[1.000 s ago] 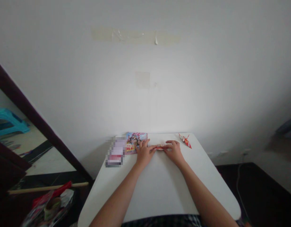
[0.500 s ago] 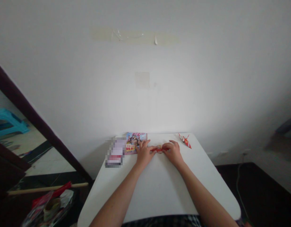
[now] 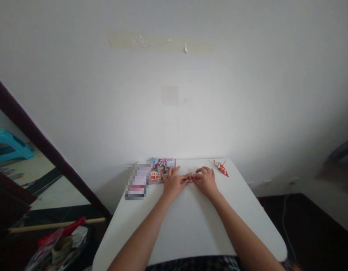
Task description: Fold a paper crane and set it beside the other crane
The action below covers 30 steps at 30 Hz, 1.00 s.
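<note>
Between my two hands is a small piece of folded paper [image 3: 191, 177], red with some yellowish print, low over the white table; the fingers cover much of it. My left hand [image 3: 173, 182] pinches its left side with thumb and forefinger, the other fingers spread over the edge of a colourful printed flyer [image 3: 162, 164]. My right hand [image 3: 205, 181] has its fingertips closed on the paper's right side. Right of that hand, apart from it, lies a red and white folded paper crane [image 3: 221, 168].
A pixelated phone-like object [image 3: 138, 182] lies at the left edge of the white table [image 3: 191, 233]. The wall [image 3: 174, 128] rises directly behind. On the floor at left are a wooden stick [image 3: 58, 226] and a bag of odds and ends [image 3: 62, 248], beside a dark-framed mirror [image 3: 49, 150].
The hands have drawn slightly closer together over the folded paper, and less of its red shows. My right fingers have shifted a little. The flyer and crane stay put.
</note>
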Motion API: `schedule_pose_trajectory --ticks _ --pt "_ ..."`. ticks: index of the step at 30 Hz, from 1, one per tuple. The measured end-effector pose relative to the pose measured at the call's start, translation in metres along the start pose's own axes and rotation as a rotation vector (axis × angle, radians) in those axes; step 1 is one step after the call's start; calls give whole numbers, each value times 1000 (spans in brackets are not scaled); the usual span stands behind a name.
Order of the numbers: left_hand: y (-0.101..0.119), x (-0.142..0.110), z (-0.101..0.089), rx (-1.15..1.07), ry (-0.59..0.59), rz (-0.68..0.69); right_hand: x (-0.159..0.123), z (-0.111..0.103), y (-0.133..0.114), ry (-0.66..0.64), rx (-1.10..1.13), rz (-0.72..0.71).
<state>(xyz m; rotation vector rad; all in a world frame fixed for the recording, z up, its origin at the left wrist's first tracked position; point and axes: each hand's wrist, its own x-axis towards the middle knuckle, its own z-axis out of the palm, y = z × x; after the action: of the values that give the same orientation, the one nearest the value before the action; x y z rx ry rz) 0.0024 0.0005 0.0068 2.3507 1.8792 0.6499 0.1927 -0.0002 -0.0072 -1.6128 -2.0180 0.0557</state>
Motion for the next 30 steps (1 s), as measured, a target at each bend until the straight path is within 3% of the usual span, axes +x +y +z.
schedule_pose_trajectory --ticks 12,30 --pt "0 0 6 -28 -12 -7 1 4 4 51 33 -129" --pt "-1 0 3 -61 -37 -29 3 -10 11 -122 141 -103"
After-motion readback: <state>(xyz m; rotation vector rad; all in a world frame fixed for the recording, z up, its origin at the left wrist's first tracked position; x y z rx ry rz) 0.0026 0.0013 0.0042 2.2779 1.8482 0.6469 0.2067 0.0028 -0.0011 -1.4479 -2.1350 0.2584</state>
